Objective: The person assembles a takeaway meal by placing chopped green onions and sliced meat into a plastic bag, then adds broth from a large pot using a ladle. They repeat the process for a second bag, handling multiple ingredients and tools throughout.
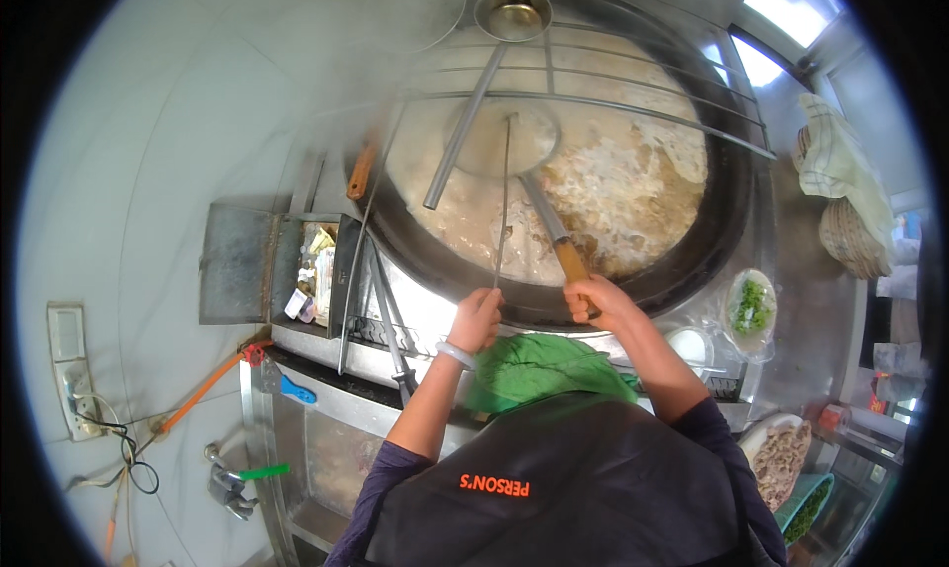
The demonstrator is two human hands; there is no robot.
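A large round cauldron [726,196] holds a cloudy, foaming broth [623,189]. My left hand [478,318] is closed on a thin metal rod [506,196] that reaches down to the broth. On my left wrist is a pale bangle. My right hand [602,302] grips the wooden handle [571,261] of a round strainer [504,138], whose wide disc lies at the broth's surface. The rod's far end meets the middle of the disc; whether it touches cannot be told. Above it, a metal ladle [513,12] rests on a rack, its handle pointing towards me.
A metal rack [593,101] spans the cauldron's far part, with steam at upper left. An open metal box [341,278] and long tools stand left. To the right are chopped greens [752,306], stacked bowls [852,237] under a cloth and a tray of meat [780,459].
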